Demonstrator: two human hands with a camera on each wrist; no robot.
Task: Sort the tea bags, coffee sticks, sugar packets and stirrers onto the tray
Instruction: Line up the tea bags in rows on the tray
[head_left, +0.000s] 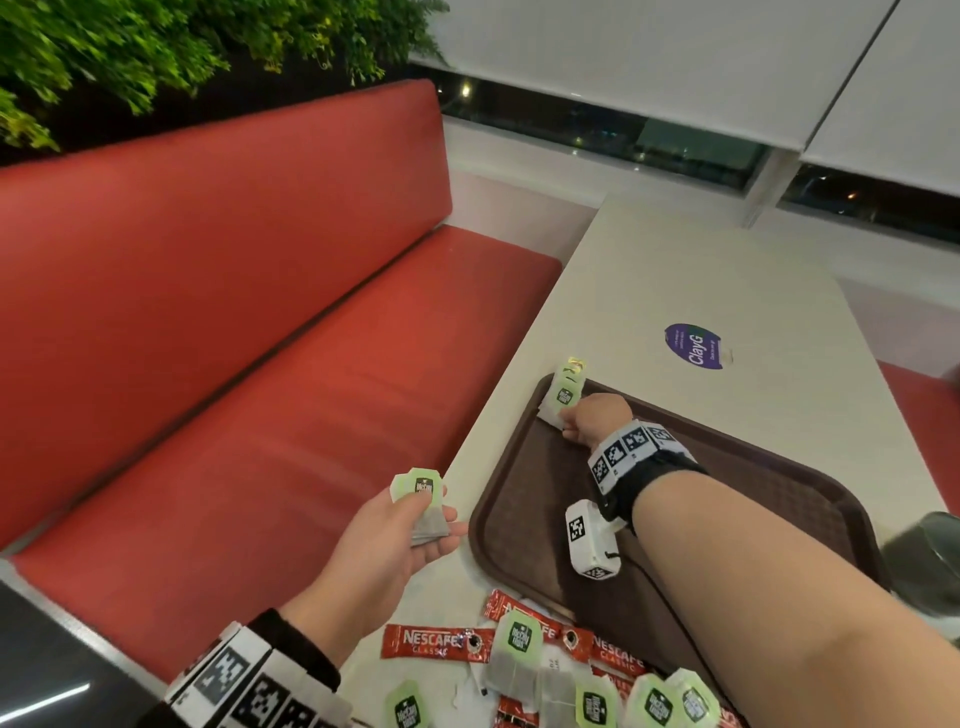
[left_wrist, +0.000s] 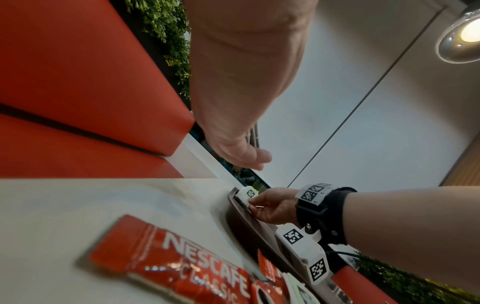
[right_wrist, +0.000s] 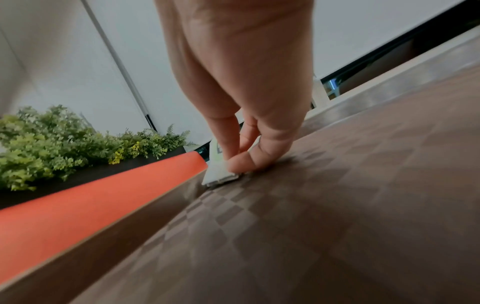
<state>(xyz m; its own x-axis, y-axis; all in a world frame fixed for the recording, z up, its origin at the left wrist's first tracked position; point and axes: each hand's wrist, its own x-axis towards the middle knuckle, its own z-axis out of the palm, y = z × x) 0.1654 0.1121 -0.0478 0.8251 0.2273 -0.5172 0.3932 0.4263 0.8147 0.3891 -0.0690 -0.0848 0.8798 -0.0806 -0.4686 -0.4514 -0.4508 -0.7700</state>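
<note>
Head view, nearest first: a loose heap at the table's near edge, red coffee sticks (head_left: 439, 643) mixed with green-tagged tea bags (head_left: 515, 656), some lapping onto the near rim of the brown tray (head_left: 524, 499). None of this is sorted yet. No sugar packets or stirrers that I can make out; a few pale scraps in the heap are too blurred to name.

Left hand (head_left: 400, 535) hovers palm-up beside the tray's left edge, thumb and fingers pinching a small bundle of tea bags (head_left: 423, 506), not yet on the tray.

Farther on, right hand (head_left: 592, 418) reaches to the tray's far left corner, fingers curled round a stack of tea bags (head_left: 563, 397) leaning against the rim there.

Judgement: early. One tea-bag pile started, the rest of the tray bare, most items left.
</note>
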